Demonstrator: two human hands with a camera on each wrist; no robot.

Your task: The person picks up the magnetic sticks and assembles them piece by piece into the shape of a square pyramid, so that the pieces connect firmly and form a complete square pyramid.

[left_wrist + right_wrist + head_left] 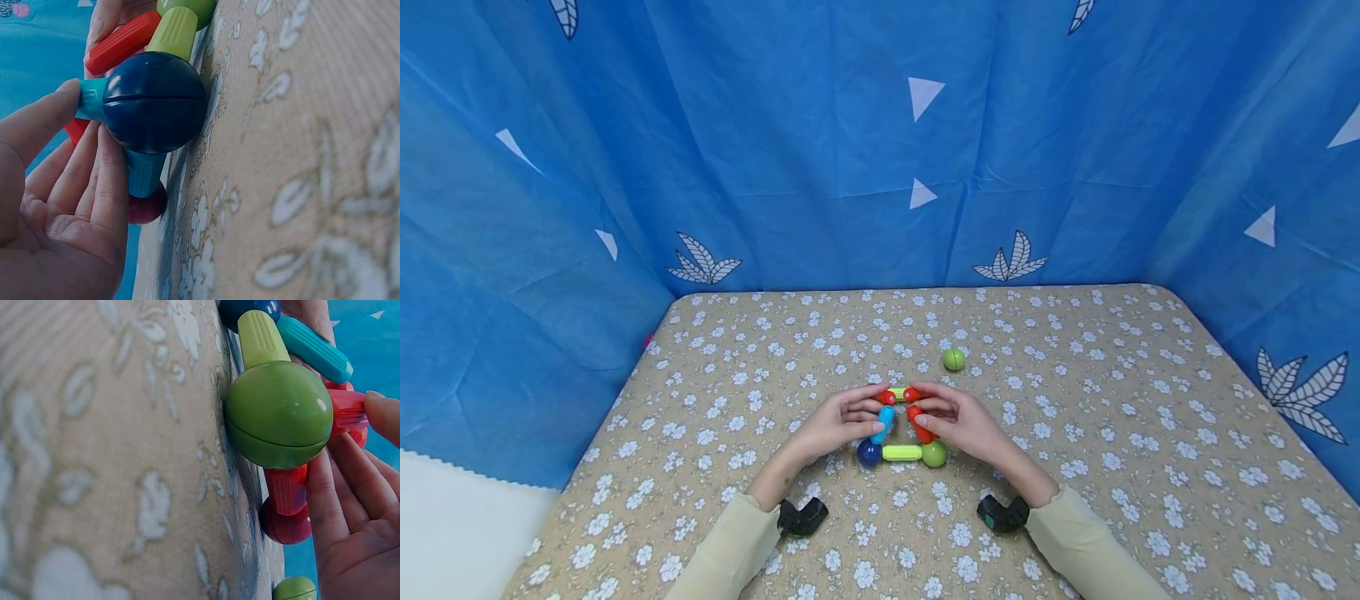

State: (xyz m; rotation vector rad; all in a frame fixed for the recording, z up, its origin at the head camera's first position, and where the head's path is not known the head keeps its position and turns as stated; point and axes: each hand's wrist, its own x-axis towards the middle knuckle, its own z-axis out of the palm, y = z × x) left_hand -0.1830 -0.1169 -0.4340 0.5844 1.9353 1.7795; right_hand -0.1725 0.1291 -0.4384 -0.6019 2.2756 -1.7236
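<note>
My left hand [837, 427] pinches a light-blue magnetic rod [884, 423] that stands up from a navy ball [154, 102]. Across from it, my right hand [967, 427] pinches a red magnetic rod [348, 411] rising from a green ball [278, 414]. A yellow-green rod [902, 452] joins these two balls along the near side. Low on the left, another blue rod [144, 172] runs from the navy ball to a red ball [148, 205]. A lower red rod [289, 489] links the green ball to a second red ball [287, 520]. At the back, a yellow-green rod [898, 393] lies between red pieces, partly hidden by fingers.
A loose green ball [953, 359] sits on the table behind the frame, slightly right. The table wears a beige flowered cloth [1120, 400], with a blue curtain [850, 150] behind and at both sides. Black wrist cameras [802, 517] are strapped to both wrists.
</note>
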